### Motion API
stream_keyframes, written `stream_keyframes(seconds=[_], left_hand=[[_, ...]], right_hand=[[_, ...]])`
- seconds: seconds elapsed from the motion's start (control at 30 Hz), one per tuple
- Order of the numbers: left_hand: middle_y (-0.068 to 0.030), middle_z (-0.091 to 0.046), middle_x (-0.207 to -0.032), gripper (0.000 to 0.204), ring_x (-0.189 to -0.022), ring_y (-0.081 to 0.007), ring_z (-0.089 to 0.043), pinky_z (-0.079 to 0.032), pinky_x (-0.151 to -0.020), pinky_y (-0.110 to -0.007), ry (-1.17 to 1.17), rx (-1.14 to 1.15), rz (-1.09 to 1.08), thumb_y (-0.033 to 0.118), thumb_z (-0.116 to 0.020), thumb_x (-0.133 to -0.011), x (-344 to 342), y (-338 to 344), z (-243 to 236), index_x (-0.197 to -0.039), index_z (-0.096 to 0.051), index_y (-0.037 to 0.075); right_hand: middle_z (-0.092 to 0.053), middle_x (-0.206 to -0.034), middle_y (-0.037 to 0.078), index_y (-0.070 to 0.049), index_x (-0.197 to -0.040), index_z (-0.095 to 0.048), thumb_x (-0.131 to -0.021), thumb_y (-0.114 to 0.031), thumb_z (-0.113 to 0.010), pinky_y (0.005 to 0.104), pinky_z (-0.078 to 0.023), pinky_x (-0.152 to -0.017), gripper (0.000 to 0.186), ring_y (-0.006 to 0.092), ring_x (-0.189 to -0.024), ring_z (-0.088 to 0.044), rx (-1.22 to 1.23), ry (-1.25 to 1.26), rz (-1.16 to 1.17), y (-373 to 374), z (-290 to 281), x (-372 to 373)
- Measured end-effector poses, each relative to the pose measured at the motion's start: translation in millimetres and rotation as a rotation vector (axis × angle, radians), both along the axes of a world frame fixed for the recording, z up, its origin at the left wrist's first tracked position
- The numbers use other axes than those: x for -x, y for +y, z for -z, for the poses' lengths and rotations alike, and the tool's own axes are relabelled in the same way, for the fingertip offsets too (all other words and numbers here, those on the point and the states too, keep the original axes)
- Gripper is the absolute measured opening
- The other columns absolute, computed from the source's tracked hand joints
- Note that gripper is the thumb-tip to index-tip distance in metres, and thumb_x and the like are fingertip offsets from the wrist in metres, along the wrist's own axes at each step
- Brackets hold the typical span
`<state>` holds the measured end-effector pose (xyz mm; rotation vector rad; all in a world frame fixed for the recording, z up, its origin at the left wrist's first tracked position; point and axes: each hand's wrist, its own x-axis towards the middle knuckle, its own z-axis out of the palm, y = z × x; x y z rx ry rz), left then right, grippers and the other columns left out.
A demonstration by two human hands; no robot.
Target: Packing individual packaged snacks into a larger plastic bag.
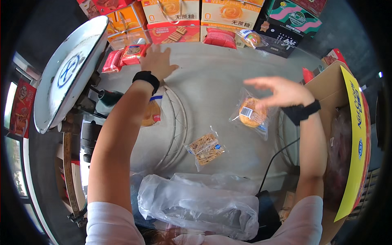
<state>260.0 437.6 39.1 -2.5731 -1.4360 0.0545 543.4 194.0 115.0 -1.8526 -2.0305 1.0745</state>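
My left hand (157,64) reaches to the far left of the glass tabletop with its fingers spread. It is beside a red snack packet (132,54), and I cannot tell whether it touches it. Another red packet (112,61) lies just left of that one. My right hand (283,93) hovers open over a bun in clear wrapping (248,116), which has a white label. Between the hands and nearer to me lies a clear packet of thin brown sticks (205,148). Under my left forearm, a packaged round pastry (152,112) is partly hidden.
Boxes of orange (232,12) and red (173,33) line the far edge, with a red pouch (219,37) and a wrapped snack (250,38) before them. A scale pan (71,73) stands left, an open carton (324,79) right. A crumpled plastic bag (196,204) lies close to me.
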Motion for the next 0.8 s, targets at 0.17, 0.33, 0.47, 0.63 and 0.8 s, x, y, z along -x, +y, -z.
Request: stream_keyframes(seconds=[0.17, 0.33, 0.47, 0.63, 0.8], left_hand=[[-0.0219, -0.036, -0.142, 0.078, -0.126, -0.041, -0.044, -0.046, -0.094, -0.053, -0.192, 0.18, 0.256, 0.05, -0.071, -0.077, -38.8, -24.4, -1.6, -0.142, -0.038, 0.019], [-0.0266, -0.031, -0.145, 0.089, -0.125, -0.0458, -0.043, -0.043, -0.099, -0.052, -0.364, 0.166, 0.454, 0.048, -0.072, -0.076, -71.1, -3.6, 12.3, -0.148, -0.028, 0.021], [-0.0272, -0.024, -0.15, 0.095, -0.128, -0.0492, -0.04, -0.04, -0.103, -0.052, -0.446, 0.187, 0.519, 0.052, -0.073, -0.074, -110.6, 9.5, 8.3, -0.15, -0.025, 0.022], [-0.0212, -0.025, -0.152, 0.109, -0.131, -0.046, -0.039, -0.04, -0.104, -0.049, -0.369, 0.238, 0.386, 0.057, -0.074, -0.068, -142.6, 28.6, 24.4, -0.153, -0.016, 0.025], [-0.0222, -0.041, -0.141, 0.104, -0.131, -0.0373, -0.043, -0.04, -0.105, -0.044, -0.436, 0.36, 0.356, 0.053, -0.075, -0.068, -141.9, 22.4, 16.1, -0.151, -0.023, 0.019]], right_hand=[[-0.048, -0.138, 0.019, -0.012, -0.136, -0.051, -0.082, -0.039, -0.073, 0.0396, -0.037, -0.106, 0.064, 0.0325, -0.129, -0.046, -0.498, -0.305, 0.298, 69.7, -1.3, -50.3], [-0.032, -0.145, 0.028, -0.025, -0.147, -0.036, -0.08, -0.059, -0.065, 0.0479, -0.031, -0.11, 0.08, 0.0452, -0.136, -0.031, -0.529, -0.609, 0.59, 145.9, 66.3, -75.4], [-0.026, -0.146, 0.033, -0.03, -0.151, -0.026, -0.082, -0.061, -0.061, 0.0507, -0.027, -0.111, 0.083, 0.0492, -0.138, -0.025, -0.539, -0.476, 0.765, 169.4, 97.5, -109.5], [-0.046, -0.131, 0.019, -0.025, -0.134, -0.044, -0.069, -0.042, -0.08, 0.05, -0.038, -0.104, 0.076, 0.0451, -0.126, -0.043, -0.503, -0.543, 0.684, 156.4, 92.5, -78.6], [-0.047, -0.133, 0.02, -0.024, -0.134, -0.046, -0.061, -0.032, -0.082, 0.0441, -0.046, -0.099, 0.081, 0.0428, -0.117, -0.052, -0.575, -0.43, 0.591, 144.4, 80.3, -82.2]])
